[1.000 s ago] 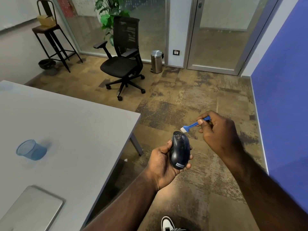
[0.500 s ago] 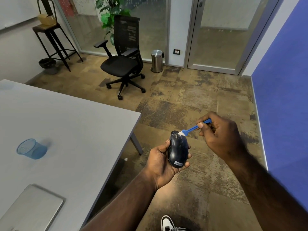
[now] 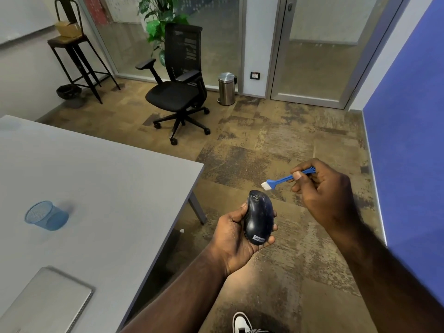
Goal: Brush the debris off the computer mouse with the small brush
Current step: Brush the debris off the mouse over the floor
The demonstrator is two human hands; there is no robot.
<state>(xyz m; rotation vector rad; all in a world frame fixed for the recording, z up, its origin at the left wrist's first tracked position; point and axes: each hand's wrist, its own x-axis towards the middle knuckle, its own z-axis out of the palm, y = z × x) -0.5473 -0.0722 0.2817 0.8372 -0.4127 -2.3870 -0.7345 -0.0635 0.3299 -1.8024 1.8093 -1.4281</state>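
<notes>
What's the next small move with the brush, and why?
Probably bring the brush down-left so its white bristles sweep the mouse front: pale specks show there, and the bristles hang clear of it. The left hand cradles the mouse; the right hand pinches the handle.

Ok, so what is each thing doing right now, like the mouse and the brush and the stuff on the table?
Computer mouse: held in left hand, specks on its front.
Small brush: held in right hand, bristles off the mouse.
Blue mesh cup: lying on its side on the table.
Laptop: closed.
Glass door: closed.
Pedal bin: lid shut.
Office chair: empty.
</notes>
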